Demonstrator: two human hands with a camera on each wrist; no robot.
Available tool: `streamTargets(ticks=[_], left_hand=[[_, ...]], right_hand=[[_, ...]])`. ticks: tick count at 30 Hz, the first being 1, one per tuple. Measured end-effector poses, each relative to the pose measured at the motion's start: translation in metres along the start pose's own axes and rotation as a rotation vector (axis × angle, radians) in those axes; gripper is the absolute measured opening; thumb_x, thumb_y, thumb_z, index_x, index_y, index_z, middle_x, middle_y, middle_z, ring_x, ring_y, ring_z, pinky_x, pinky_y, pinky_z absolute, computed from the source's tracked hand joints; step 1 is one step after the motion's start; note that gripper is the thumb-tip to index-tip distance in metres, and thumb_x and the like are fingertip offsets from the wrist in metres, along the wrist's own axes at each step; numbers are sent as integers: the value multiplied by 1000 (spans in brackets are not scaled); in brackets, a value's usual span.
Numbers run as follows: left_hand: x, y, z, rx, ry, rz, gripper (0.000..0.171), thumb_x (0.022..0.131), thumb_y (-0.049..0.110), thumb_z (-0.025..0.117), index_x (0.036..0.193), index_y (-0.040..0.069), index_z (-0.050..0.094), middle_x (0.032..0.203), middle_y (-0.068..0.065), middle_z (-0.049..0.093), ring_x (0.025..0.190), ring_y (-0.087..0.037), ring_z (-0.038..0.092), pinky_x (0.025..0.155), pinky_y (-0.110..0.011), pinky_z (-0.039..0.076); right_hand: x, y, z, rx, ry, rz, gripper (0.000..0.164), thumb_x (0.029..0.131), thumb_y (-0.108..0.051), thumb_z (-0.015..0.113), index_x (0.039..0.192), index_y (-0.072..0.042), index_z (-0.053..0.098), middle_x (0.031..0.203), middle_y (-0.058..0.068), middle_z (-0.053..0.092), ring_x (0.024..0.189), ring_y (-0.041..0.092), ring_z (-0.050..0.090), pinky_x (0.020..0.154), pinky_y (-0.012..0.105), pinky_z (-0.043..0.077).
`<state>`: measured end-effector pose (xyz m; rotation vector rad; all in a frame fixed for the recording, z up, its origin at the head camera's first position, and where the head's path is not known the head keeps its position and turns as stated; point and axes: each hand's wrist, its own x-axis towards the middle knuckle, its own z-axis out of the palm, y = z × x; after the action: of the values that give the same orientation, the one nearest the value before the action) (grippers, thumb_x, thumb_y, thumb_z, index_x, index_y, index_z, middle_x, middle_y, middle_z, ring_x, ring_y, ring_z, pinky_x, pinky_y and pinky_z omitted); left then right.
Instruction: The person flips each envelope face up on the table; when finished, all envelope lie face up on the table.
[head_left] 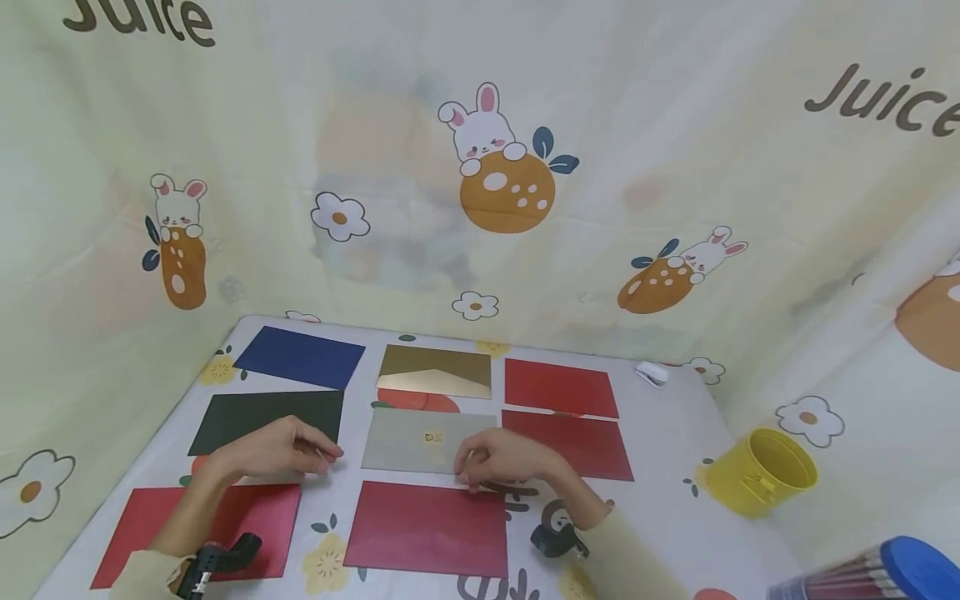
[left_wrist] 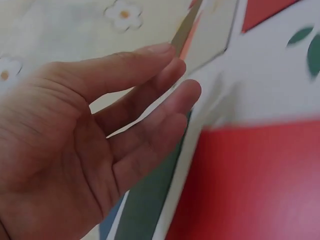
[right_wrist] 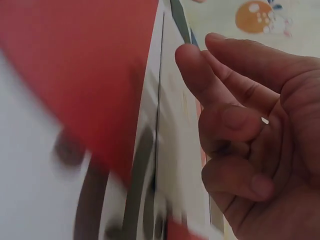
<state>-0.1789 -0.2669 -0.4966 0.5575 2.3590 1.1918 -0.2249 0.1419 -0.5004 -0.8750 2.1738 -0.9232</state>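
Flat rectangular envelopes lie in rows on the table. My left hand (head_left: 273,450) hovers over the near edge of the dark green envelope (head_left: 258,412), beside the front-left red envelope (head_left: 258,521). Its fingers are gently bent with nothing between them, as the left wrist view also shows. Over the lower right of the grey envelope (head_left: 397,437), with its small gold print, is my right hand (head_left: 506,457). Its fingers curl loosely and hold nothing in the right wrist view. Just below it lies the front-middle red envelope (head_left: 423,529).
Farther back lie a blue envelope (head_left: 300,357), a gold envelope (head_left: 435,360) and a red envelope (head_left: 561,387). Another red envelope (head_left: 585,446) sits right of the grey one. A white stapler-like item (head_left: 652,374), yellow bucket (head_left: 738,483) and blue-lidded tub (head_left: 918,567) stand right.
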Motion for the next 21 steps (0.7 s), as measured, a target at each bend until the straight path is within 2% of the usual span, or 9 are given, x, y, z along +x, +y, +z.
streamTargets(ticks=[4, 8, 15, 18, 21], left_hand=[[-20, -12, -17, -39, 20, -31, 29, 92, 20, 74, 120, 12, 74, 115, -8, 73, 103, -23, 67, 81, -26, 56], [-37, -29, -32, -30, 41, -45, 31, 93, 22, 73, 121, 12, 73, 115, -8, 73, 104, -18, 67, 82, -25, 55], [-58, -48, -42, 9, 27, -109, 29, 92, 24, 72, 120, 15, 74, 115, -4, 73, 106, -16, 63, 82, -26, 53], [-66, -51, -45, 21, 20, -134, 28, 92, 25, 72, 119, 16, 75, 115, -3, 73, 104, -16, 64, 81, -26, 52], [-71, -54, -47, -3, 6, -154, 29, 92, 23, 72, 119, 13, 74, 114, -5, 73, 101, -17, 65, 80, -25, 52]], right_hand=[[24, -19, 7, 13, -39, -40, 12, 92, -27, 72, 103, -23, 73, 82, -4, 75, 57, 17, 58, 53, 25, 44], [54, -34, 14, 38, -93, -63, 17, 92, -26, 72, 108, -21, 72, 84, 0, 75, 53, 18, 52, 53, 25, 44], [98, -61, 32, 147, -236, -99, 25, 93, -21, 72, 116, -11, 70, 90, 6, 74, 57, 17, 55, 58, 24, 48], [111, -72, 41, 162, -253, -102, 26, 93, -20, 72, 117, -10, 70, 86, 10, 73, 54, 16, 54, 58, 24, 49], [122, -78, 50, 134, -245, -88, 23, 93, -21, 72, 115, -14, 71, 79, 8, 70, 52, 16, 54, 57, 22, 48]])
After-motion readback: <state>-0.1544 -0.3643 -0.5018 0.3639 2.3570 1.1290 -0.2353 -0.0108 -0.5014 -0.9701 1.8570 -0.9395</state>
